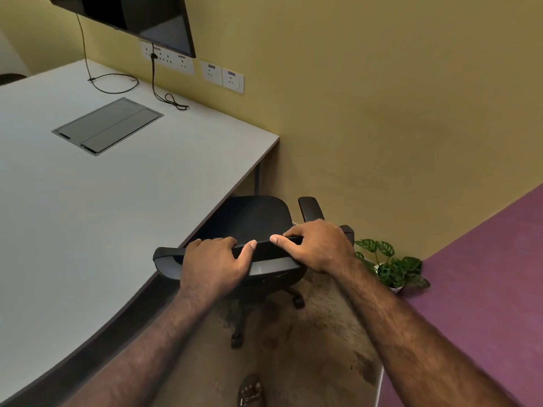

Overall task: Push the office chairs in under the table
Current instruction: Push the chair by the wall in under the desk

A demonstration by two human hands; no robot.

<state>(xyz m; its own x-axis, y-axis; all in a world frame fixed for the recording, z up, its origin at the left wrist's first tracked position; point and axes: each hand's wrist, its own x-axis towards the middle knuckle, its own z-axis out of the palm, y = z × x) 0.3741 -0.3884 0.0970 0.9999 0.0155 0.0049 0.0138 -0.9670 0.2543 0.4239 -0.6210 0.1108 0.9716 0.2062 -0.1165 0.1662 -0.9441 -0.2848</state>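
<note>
One black office chair (249, 221) is seen at the corner of the grey table (117, 201), its seat partly tucked beneath the tabletop edge while its backrest, armrests and wheeled base remain outside. The push is judged partly done; the chair has yet to be rolled further under. Its backrest top is gripped by both hands side by side: the left hand (213, 264) and the right hand (318, 248) are each curled over the rim, thumbs laid along the near face. A potted plant (388, 264) stands just beside the chair, against the yellow wall (382, 98).
</note>
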